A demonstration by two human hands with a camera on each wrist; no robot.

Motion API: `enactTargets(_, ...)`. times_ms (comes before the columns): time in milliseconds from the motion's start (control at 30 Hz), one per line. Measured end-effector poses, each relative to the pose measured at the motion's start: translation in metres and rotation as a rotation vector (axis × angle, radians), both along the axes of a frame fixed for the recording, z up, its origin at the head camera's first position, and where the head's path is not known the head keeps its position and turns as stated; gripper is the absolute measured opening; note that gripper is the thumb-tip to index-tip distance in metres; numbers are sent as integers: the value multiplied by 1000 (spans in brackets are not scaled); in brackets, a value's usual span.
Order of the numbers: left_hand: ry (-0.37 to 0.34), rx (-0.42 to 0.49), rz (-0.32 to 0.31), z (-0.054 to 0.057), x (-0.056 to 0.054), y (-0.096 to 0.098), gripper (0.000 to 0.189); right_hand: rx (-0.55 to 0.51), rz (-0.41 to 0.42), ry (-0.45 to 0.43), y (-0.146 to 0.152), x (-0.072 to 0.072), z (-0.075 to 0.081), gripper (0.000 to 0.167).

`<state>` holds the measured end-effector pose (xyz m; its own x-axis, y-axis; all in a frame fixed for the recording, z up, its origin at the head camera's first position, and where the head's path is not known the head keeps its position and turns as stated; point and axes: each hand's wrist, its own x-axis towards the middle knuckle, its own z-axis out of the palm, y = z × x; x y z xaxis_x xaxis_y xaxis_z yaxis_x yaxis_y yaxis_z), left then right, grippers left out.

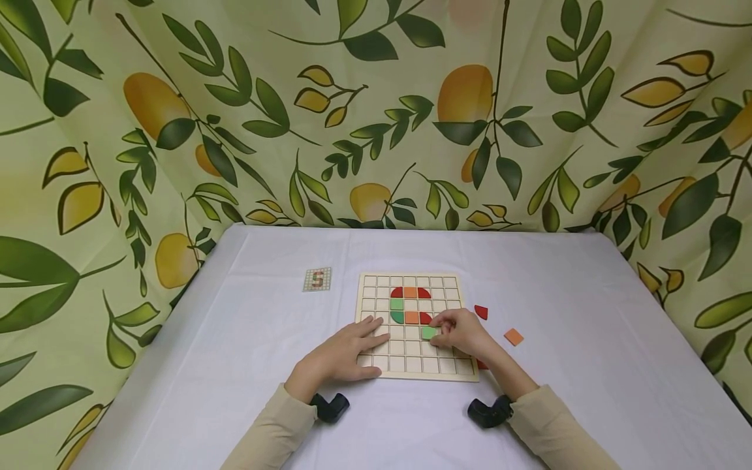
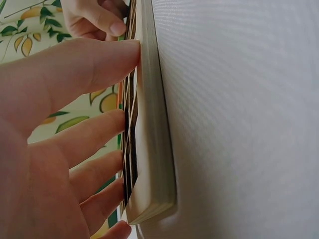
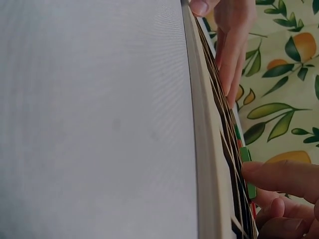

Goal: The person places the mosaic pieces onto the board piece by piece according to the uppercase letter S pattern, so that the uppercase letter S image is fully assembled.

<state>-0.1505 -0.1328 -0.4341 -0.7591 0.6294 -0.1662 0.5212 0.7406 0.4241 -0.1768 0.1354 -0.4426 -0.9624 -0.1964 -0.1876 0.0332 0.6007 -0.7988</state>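
Observation:
A pale wooden grid board lies on the table. Set in its squares are red curved pieces, orange squares, a light green square and a dark green curved piece. My left hand rests on the board's left side, fingers spread, the thumb at the near edge in the left wrist view. With thumb and fingers my right hand pinches a light green square tile, low over the grid just below the lower red piece. The right wrist view shows this green tile edge-on and tilted at the fingertips.
A small card with a coloured S-shaped pattern on a grid lies left of the board. Right of the board are a loose red piece, an orange square and another red piece partly hidden by the right wrist.

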Motion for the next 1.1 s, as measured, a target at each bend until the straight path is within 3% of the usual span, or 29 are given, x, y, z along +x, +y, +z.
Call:
enactTargets(433,14,-4,-7,0,0,0,63,37,-27,3,-4,-1,1,24)
enactTargets(1100,25,-1,-11,1,0,-1,63,17,10,41,-2,-3,-3,25)
